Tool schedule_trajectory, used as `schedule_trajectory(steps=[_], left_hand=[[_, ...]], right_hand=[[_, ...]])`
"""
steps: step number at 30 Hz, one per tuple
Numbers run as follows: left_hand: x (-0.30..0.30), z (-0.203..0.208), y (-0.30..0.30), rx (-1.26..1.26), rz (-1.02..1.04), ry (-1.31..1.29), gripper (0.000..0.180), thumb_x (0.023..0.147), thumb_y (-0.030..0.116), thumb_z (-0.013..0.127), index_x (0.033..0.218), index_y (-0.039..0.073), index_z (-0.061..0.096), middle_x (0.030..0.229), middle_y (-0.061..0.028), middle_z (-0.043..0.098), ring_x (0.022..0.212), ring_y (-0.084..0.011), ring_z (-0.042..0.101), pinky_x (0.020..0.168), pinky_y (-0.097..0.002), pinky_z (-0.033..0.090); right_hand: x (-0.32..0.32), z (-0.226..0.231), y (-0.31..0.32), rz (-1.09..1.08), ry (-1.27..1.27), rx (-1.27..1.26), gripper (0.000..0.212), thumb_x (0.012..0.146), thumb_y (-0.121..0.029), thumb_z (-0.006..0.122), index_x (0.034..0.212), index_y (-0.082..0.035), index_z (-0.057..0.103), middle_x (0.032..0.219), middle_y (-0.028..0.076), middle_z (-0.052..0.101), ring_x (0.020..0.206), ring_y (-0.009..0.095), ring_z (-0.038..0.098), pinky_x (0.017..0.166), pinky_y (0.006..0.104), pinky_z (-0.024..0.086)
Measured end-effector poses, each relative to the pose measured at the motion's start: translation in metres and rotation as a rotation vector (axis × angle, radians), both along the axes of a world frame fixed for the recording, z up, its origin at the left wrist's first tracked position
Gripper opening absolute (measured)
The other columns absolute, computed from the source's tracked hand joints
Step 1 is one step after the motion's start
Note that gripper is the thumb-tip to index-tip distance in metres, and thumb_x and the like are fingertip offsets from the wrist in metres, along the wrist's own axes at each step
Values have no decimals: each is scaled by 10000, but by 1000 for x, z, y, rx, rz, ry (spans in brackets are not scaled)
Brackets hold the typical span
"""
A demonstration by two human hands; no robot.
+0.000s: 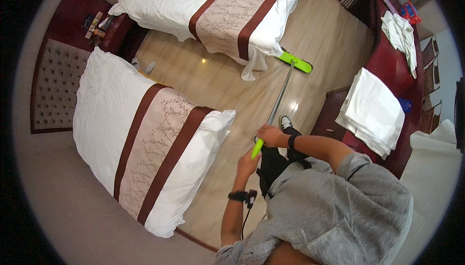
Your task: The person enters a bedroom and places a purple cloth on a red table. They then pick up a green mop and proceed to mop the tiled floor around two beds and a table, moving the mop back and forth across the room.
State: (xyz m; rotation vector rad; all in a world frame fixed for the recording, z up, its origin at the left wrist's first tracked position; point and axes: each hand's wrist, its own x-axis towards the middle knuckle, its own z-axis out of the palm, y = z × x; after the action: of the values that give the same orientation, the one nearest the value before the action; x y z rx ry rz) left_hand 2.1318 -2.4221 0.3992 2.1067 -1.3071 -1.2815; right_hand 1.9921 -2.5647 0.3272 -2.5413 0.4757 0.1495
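Note:
A flat mop (280, 95) with a grey pole slants away from me, its lime-green head (299, 64) resting on the floor beside the far bed's hanging sheet. Dark fringe shows around the head's edge. My right hand (271, 135) is wrapped round the upper pole, just above my shoes. Lower and nearer my body, my left hand (248, 164) closes at the green grip (257, 148) on the pole's end; some of its fingers are hidden. Both wrists wear black bands.
A made bed (101, 119) with a brown-edged runner stands at left; another bed (164, 3) lies beyond it. On the right, a dark red desk (387, 71) holds folded white linen (373, 112) and a crumpled white cloth (399, 37). Slippers (150, 66) lie between the beds.

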Motion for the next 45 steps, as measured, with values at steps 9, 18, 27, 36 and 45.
schedule_trajectory(steps=[9, 18, 27, 36, 45], left_hand=[[120, 187, 150, 307, -57, -406, 440, 765, 381, 701, 1131, 142, 646, 917, -170, 667, 816, -359, 637, 724, -436, 503], [81, 110, 62, 118, -168, -323, 444, 754, 380, 719, 1115, 130, 655, 913, -168, 672, 814, -357, 638, 723, -426, 510], [-85, 28, -89, 75, -123, -140, 397, 825, 385, 647, 1129, 131, 630, 934, -204, 657, 860, -377, 630, 734, -440, 501], [-148, 49, -127, 218, -163, -91, 441, 863, 384, 604, 1192, 90, 581, 1045, -200, 639, 977, -372, 602, 827, -427, 474], [-97, 174, 26, 327, 88, -275, 460, 857, 401, 609, 1205, 101, 587, 1049, -182, 641, 947, -376, 607, 820, -443, 478]], right_hand=[[139, 36, 130, 443, -126, 527, 272, 762, -339, 663, 808, -75, 614, 751, 134, 625, 771, 363, 611, 664, 481, 472], [69, -32, 64, 175, -100, 411, 308, 666, -320, 684, 790, -41, 645, 760, 171, 636, 756, 385, 613, 686, 501, 482], [-113, -44, -86, -74, 147, 0, 164, 721, -206, 642, 843, -100, 674, 869, 99, 655, 922, 288, 605, 839, 417, 446], [-178, -24, -123, -116, 138, 12, 178, 735, -191, 657, 878, -88, 631, 892, 104, 643, 912, 290, 597, 848, 396, 429], [-63, 25, -5, 503, -134, 301, 175, 784, -188, 600, 914, -81, 552, 780, 137, 629, 747, 366, 633, 604, 495, 496]])
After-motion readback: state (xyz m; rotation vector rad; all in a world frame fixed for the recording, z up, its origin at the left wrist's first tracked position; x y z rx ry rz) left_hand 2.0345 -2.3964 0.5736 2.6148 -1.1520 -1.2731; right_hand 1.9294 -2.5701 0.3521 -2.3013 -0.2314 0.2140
